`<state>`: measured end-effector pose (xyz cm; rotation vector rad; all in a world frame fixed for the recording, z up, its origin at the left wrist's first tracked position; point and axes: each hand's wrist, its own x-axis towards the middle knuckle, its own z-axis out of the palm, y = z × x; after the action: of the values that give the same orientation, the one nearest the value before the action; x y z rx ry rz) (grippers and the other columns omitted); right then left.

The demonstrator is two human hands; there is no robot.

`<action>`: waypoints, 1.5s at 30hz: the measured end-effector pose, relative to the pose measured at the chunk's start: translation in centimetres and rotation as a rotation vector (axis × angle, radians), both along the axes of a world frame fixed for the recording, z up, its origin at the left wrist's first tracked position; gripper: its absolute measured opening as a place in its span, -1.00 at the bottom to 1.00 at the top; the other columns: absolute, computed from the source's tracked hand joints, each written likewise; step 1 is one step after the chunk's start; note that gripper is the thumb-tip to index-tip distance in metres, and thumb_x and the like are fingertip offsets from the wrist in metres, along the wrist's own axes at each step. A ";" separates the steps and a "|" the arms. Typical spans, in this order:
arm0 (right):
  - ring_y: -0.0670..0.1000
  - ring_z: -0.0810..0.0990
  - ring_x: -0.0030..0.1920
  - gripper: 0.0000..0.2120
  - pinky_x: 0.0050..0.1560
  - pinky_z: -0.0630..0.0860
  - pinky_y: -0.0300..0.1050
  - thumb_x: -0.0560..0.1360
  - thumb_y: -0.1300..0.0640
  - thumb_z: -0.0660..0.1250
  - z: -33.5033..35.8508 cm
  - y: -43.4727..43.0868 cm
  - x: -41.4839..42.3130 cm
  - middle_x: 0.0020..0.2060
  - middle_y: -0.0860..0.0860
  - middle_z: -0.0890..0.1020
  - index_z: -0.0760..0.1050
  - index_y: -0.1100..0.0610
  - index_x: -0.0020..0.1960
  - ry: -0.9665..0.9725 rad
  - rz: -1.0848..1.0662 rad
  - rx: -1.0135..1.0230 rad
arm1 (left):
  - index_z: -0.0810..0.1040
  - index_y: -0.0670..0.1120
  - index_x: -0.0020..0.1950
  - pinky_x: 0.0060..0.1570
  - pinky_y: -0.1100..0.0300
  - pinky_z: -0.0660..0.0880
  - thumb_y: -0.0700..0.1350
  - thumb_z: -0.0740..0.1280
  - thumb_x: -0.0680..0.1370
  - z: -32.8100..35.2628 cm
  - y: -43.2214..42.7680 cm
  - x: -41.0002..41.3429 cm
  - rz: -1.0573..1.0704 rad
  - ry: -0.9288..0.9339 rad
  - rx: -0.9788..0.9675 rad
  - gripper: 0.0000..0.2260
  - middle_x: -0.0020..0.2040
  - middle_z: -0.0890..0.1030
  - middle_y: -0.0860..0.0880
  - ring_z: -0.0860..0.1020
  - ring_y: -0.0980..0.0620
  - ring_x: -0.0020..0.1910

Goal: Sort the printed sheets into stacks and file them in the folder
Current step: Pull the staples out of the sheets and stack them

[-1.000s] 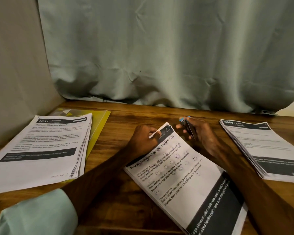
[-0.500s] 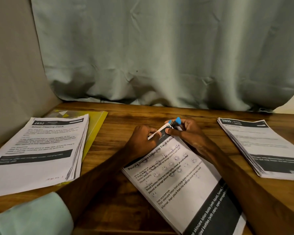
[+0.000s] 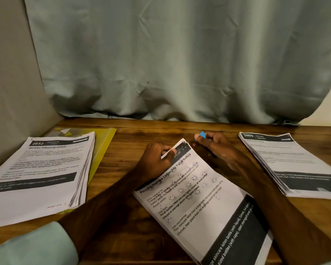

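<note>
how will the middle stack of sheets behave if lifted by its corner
Probably floppy: the middle stack bends up at the corner the left hand pinches. Edges look uneven, so sheets may slide apart. Many sheets thick, so likely heavy for one corner.

Head-worn camera looks down, close over table [image 3: 141, 131].

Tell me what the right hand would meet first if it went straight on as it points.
The right hand, gripping a blue-tipped tool, would probably meet the lifted corner of the middle stack, which the left hand pinches; depth is unclear.
</note>
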<state>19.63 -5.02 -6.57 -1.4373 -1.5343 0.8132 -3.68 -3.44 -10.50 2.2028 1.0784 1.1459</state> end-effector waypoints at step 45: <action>0.14 0.75 -0.02 -0.77 0.02 0.68 0.06 0.61 0.17 0.36 3.1 -2.4 3.2 0.09 0.09 0.73 0.60 0.14 0.25 0.301 -0.021 -0.003 | 0.60 -0.09 0.24 0.15 -0.13 0.63 0.02 0.53 0.51 3.3 2.3 -4.9 0.149 -0.709 -0.445 -0.64 0.08 0.73 -0.07 0.69 -0.13 0.11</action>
<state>22.87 -7.38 -3.50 -1.2653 -1.2878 0.9711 -8.55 -1.15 -7.23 1.2420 1.0453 1.4232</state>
